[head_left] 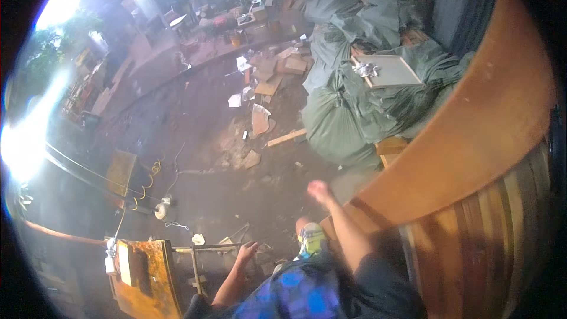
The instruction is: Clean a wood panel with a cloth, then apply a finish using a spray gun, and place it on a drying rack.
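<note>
Dirt floor strewn with cardboard scraps fills a cluttered yard, with green sacks heaped at two o'clock. At five o'clock the right hand reaches to the edge of a big curved wooden panel, though I cannot tell its grip; the left hand hangs loose and released near a rusty metal frame at seven o'clock. Leaning off balance, that panel could tip, and loose debris underfoot might cause a stumble.

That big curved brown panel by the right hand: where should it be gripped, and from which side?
Probably on the lower end of the curved brown panel, where its edge is exposed beside the right hand. Come from the left, open-floor side: green sacks crowd its upper stretch and stacked wooden boards back its right. The left hand is free, low by a rusty metal stand.
</note>
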{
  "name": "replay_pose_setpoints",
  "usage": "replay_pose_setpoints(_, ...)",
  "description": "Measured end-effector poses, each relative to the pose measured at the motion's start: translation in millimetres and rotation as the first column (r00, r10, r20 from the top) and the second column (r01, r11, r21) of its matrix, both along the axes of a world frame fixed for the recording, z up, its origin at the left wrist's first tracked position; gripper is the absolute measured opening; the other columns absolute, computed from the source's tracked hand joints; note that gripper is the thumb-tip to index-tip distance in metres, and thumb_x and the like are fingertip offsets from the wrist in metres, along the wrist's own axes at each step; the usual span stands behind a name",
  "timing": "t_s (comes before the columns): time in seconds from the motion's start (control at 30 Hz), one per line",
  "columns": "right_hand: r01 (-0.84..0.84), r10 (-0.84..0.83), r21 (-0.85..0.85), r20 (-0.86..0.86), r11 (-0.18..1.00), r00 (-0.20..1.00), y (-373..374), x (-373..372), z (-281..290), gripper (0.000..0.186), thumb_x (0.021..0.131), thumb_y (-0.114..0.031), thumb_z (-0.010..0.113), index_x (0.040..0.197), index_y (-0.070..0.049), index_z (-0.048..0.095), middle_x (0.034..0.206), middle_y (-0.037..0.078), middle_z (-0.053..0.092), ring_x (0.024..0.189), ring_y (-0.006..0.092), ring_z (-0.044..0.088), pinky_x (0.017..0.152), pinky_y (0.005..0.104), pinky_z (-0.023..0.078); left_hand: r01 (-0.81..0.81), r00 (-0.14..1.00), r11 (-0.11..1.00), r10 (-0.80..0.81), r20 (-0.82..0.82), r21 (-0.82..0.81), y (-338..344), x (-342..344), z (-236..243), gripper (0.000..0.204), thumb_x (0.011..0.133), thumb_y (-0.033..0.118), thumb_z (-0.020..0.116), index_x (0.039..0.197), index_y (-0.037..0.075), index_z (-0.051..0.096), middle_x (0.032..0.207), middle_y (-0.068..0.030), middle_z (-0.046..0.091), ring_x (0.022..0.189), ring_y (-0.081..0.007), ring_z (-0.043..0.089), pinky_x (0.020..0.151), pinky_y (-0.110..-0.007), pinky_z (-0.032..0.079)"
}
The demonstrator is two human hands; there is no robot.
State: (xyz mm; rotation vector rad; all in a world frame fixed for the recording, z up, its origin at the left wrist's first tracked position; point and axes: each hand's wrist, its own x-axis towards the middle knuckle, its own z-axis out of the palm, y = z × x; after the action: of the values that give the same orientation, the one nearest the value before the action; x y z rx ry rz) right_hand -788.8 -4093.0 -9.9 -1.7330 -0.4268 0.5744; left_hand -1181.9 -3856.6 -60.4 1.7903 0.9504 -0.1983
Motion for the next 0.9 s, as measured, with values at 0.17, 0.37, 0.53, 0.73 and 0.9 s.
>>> replay_pose_setpoints(0.17, 0.7, -0.547, 0.14, -0.525, 0.7, 0.652, 48.2, 191.4, 38.4, 0.014, 0.085, -0.023, 0.063, 0.078, -0.011, 0.063, 0.062, 0.001, 0.057, 0.053, 0.0117, 0.055, 0.045, 0.0251, 0.04, 0.294, 0.955, 0.955, -0.295, 0.026, 0.036, 19.9, 63.9, -25.1, 0.045, 0.092, 0.035, 0.063, 0.12, 0.0, 0.065, 0.101, -0.0122, 0.072, 0.09, -0.0225, 0.066, 0.079, -0.034, 0.051)
replay_pose_setpoints(0.37, 0.946, -0.86, 0.171, -0.397, 0.275, 0.321, 10.2, 484.4, 27.1, 0.031, 0.085, -0.033, 0.068, 0.092, -0.003, 0.065, 0.072, 0.009, 0.063, 0.059, 0.0165, 0.06, 0.048, 0.0306, 0.047, 0.16, 0.948, 0.952, -0.222, -0.227, -0.262, 99.1, 133.1, -31.7, 0.032, 0.094, 0.026, 0.065, 0.118, 0.006, 0.067, 0.104, -0.006, 0.07, 0.082, -0.0135, 0.062, 0.075, -0.032, 0.053)
replay_pose_setpoints(0.53, 0.961, -0.923, -0.003, -0.278, 0.277, 0.266, -42.7, 655.7, -8.3, 0.044, 0.08, -0.049, 0.071, 0.09, -0.006, 0.066, 0.068, 0.012, 0.061, 0.056, 0.0248, 0.062, 0.049, 0.0374, 0.049, 0.06, 0.869, 0.975, -0.157, -0.47, -0.216, 165.0, 256.4, 22.7, 0.029, 0.095, 0.019, 0.063, 0.12, 0.004, 0.066, 0.097, -0.0033, 0.069, 0.079, -0.0129, 0.061, 0.066, -0.028, 0.051)
replay_pose_setpoints(0.73, 0.926, -0.914, -0.108, -0.238, 0.361, 0.328, -22.6, 682.3, -58.6, 0.056, 0.081, -0.048, 0.066, 0.111, -0.001, 0.06, 0.098, 0.013, 0.055, 0.092, 0.03, 0.055, 0.078, 0.0449, 0.046, -0.292, 0.952, 0.894, 0.235, -0.198, -0.339, 244.1, 365.8, 94.7, 0.043, 0.092, 0.028, 0.066, 0.123, -0.001, 0.063, 0.108, -0.009, 0.071, 0.09, -0.0181, 0.067, 0.072, -0.033, 0.054)
replay_pose_setpoints(0.9, 0.841, -0.923, 0.418, -0.019, 0.342, 0.385, -54.5, 697.8, -48.8, 0.043, 0.094, -0.021, 0.06, 0.13, 0.001, 0.051, 0.125, 0.018, 0.049, 0.124, 0.031, 0.048, 0.101, 0.0431, 0.049, 0.189, 0.982, 0.98, -0.19, -0.009, -0.066, 282.7, 425.7, 67.2, 0.047, 0.091, 0.03, 0.068, 0.125, -0.002, 0.062, 0.109, -0.0093, 0.07, 0.09, -0.0185, 0.067, 0.073, -0.031, 0.054)
